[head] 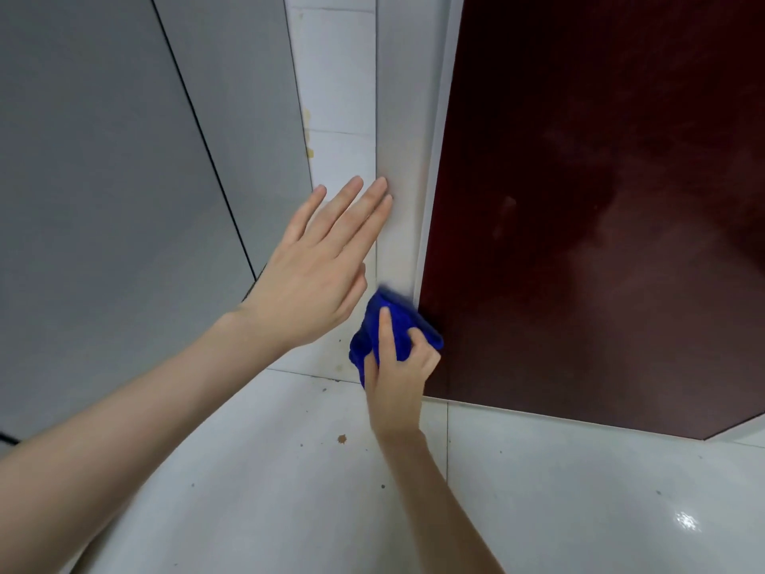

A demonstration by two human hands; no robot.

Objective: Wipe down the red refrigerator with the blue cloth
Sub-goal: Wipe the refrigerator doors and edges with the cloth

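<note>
There is one blue cloth point(403, 325), bunched up in the right hand point(397, 379). The index finger lies straight along the cloth and the other fingers curl round its lower part. The cloth is pressed against the front left edge of the one red refrigerator point(579, 242), where the dark red glossy door meets the pale side panel point(399, 118). The door spreads up and to the right of the right hand and shows faint cloudy smears. Its lower edge passes just beside that hand's wrist.

The two hands are close together but not touching. The left hand point(310, 279) is just above and to the left of the cloth. It is flat and holds nothing, with its fingers straight and slightly spread. Two of its fingertips overlap the near edge of the side panel, but I cannot tell whether they rest on it.

Past the left fingertips runs one narrow strip of white tiled wall point(335, 97) with a few yellowish marks. To the left of the left hand stand two grey panels point(103, 200), split by one dark seam. Below both forearms is the white tiled floor point(538, 490), speckled with small dark dots. One brown spot point(342, 439) lies just left of the right wrist.
</note>
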